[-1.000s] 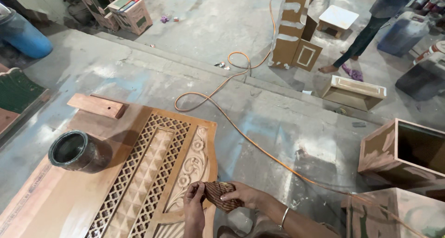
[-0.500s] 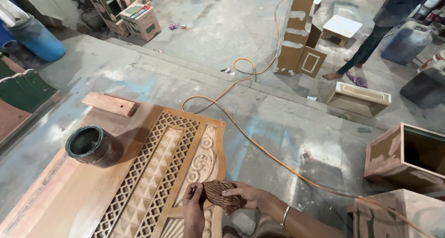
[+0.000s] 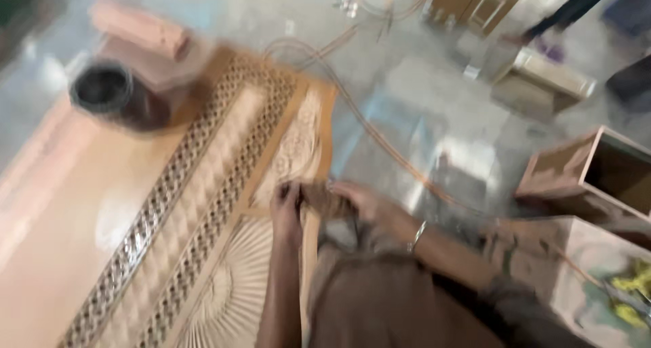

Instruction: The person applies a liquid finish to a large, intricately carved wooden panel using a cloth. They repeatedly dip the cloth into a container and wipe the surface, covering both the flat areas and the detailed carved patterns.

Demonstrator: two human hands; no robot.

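Hands meet at the edge of a long carved wooden door panel (image 3: 203, 205), pale tan, with lattice strips, a floral relief and a fan-shaped sunburst; it lies flat on the grey concrete floor (image 3: 420, 97). The whole picture is smeared by head motion, so I judge fine detail cautiously.

From my remote seat I see the left hand (image 3: 286, 202) and the right hand (image 3: 356, 200) both closed on a small dark brown wad (image 3: 324, 199) — sanding paper or cloth, I cannot tell which. It sits between the two hands, just over the panel's right border, beside the floral relief. The left grip is pinched on the wad's left end; the right grip wraps its right end, a thin metal bangle (image 3: 416, 235) on that wrist.

To work this step well, I judge the wad should be folded firm and flat before it meets the carving — loose folds would snag in the relief. Light strokes that follow the carved lines would spare the sharp edges.

A round black tin (image 3: 103, 89) stands on the panel's far left, well apart from the hands. An orange cable (image 3: 380, 134) trails across the floor close to the right hand; open wooden boxes (image 3: 597, 171) stand to the right.
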